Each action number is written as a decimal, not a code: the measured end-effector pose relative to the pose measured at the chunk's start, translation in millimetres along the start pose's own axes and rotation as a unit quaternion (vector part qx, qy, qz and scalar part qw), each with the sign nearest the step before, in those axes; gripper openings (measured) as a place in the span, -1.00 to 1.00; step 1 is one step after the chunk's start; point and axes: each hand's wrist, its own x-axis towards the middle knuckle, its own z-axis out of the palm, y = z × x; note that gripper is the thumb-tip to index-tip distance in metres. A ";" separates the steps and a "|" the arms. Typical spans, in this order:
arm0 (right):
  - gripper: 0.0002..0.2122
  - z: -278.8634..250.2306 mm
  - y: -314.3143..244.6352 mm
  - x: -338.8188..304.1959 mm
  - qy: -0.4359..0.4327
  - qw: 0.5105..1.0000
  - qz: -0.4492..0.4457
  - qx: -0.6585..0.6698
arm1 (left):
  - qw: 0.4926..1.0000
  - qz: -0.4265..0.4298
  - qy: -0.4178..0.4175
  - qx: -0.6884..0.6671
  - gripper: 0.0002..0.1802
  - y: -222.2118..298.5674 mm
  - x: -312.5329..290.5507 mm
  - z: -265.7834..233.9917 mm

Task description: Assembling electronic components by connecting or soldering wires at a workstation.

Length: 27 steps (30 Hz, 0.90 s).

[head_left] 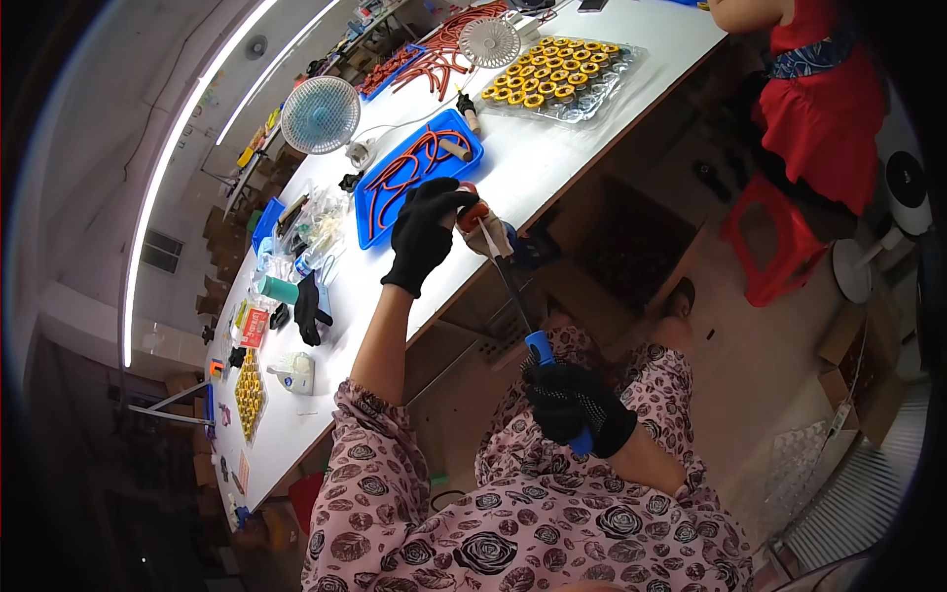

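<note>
My left hand (422, 235), in a black glove, is closed around a small orange-red round piece (473, 214) near the table's edge. A whitish cloth-like thing (490, 238) sits just below that piece; I cannot make out what it is. In my right hand (580, 407), gloved in black with pale dots, is the blue handle of a tool (514, 292) with a long, thin, dark shaft. Its tip reaches up to the orange-red piece; whether it touches is unclear. A blue tray (367, 219) with red-brown tubing (406, 170) lies just beyond my left hand.
Rows of yellow rings (552, 74) lie in plastic on the white table (641, 49). Two fans (321, 114) stand along it. A spare black glove (310, 311) and a tape measure-like white object (294, 373) lie left. A person in red (814, 109) and a red stool (779, 247) are at right.
</note>
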 end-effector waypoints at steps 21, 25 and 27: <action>-0.75 16.0 9.0 -152.7 0.188 0.981 0.051 -0.012 | 0.997 0.015 0.075 -0.001 -0.65 23.4 -19.4 3.3; -0.74 18.0 -0.2 -149.4 0.250 0.951 0.059 -0.171 | 0.987 0.126 -0.038 0.091 -0.60 46.4 -29.2 -4.2; -0.74 21.2 -3.0 -138.2 0.285 0.906 0.070 -0.304 | 0.984 0.133 -0.058 0.103 -0.59 45.0 -20.1 -3.2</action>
